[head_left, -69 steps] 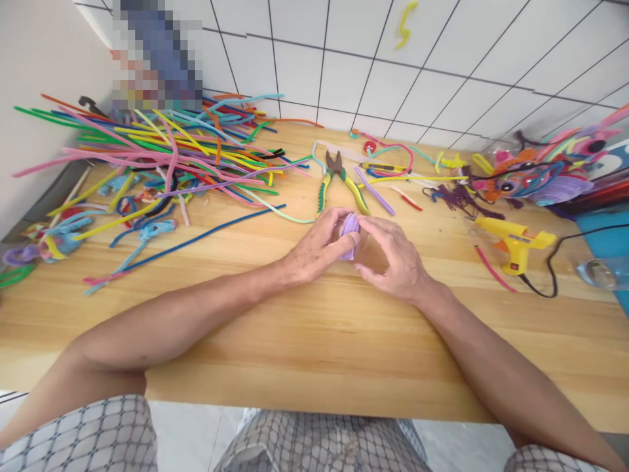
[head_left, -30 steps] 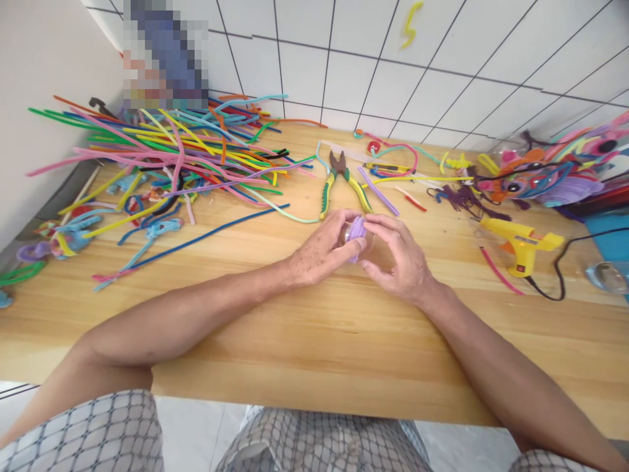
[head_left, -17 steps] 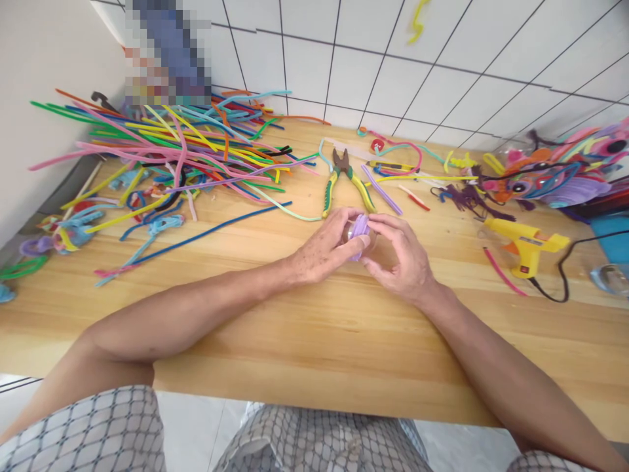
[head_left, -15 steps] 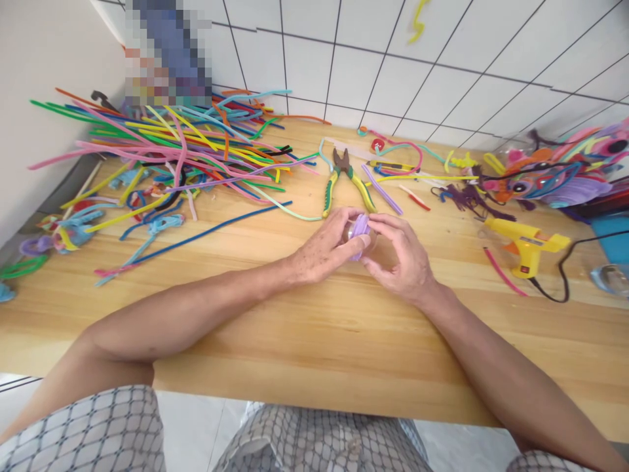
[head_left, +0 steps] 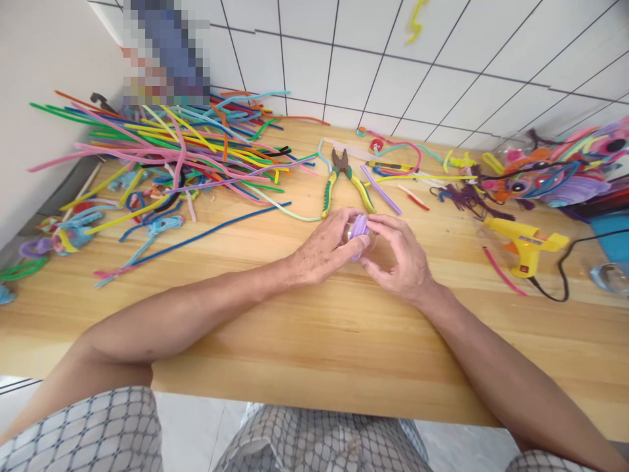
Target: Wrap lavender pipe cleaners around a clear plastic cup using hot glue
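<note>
A: Hands first, please. How do they stand?

B: The left hand and the right hand are together at the middle of the worktop. Both are closed on a small purple pipe-cleaner piece. It sits between the fingertips, a little above the wood, and I think something clear is around it, but this I cannot tell well.

A: What lies near them?

B: Just beyond the hands are pliers with yellow and green handles, their jaws pointing far. At the far left is a big heap of coloured pipe cleaners, and one long blue pipe cleaner runs from it toward the hands. At the right lies a yellow glue gun with its black cord.

A: What could go wrong from here?

B: In my judgement, the piece is small and only the fingertips pinch it. If the pinch gets loose, the bent shape may spring open or the piece may drop on the worktop. Also, a cut wire end could prick a finger. The right forearm is not far from the cord, so a wide move could pull the glue gun.
</note>
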`<action>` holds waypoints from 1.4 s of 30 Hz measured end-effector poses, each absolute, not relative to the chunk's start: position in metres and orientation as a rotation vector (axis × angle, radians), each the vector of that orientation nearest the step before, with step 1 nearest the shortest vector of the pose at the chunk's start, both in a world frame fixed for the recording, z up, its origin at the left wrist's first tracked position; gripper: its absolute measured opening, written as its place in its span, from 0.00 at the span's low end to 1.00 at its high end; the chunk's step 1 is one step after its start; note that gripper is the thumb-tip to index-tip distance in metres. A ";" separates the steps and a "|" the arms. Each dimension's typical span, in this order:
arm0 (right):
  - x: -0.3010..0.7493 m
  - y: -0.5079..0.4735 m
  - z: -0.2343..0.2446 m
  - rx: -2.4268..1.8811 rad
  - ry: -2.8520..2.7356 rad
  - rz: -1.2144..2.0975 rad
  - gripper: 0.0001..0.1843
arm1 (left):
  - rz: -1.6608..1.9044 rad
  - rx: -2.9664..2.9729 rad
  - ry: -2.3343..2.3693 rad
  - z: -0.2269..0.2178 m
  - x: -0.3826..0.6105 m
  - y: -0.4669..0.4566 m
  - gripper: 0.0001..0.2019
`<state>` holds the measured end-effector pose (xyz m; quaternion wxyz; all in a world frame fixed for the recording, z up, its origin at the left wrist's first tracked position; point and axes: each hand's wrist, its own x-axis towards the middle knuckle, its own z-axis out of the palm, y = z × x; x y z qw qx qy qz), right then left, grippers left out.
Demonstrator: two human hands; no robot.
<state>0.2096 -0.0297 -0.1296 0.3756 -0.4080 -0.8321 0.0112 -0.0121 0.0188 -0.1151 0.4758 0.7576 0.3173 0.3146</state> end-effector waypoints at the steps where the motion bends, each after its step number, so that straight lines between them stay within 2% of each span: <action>1: 0.210 -0.030 -0.130 -1.053 -2.132 0.030 0.43 | 0.767 1.855 0.776 -0.115 -0.012 0.019 0.22; 31: 0.209 -0.028 -0.131 -1.044 -2.091 0.065 0.40 | 0.788 1.774 0.760 -0.125 -0.011 0.027 0.23; 37: 0.216 -0.026 -0.124 -1.126 -1.953 0.187 0.33 | 0.818 1.530 0.759 -0.127 -0.007 0.034 0.22; 42: 0.221 -0.024 -0.112 -1.231 -1.774 0.432 0.27 | 0.906 1.171 0.770 -0.128 0.001 0.045 0.16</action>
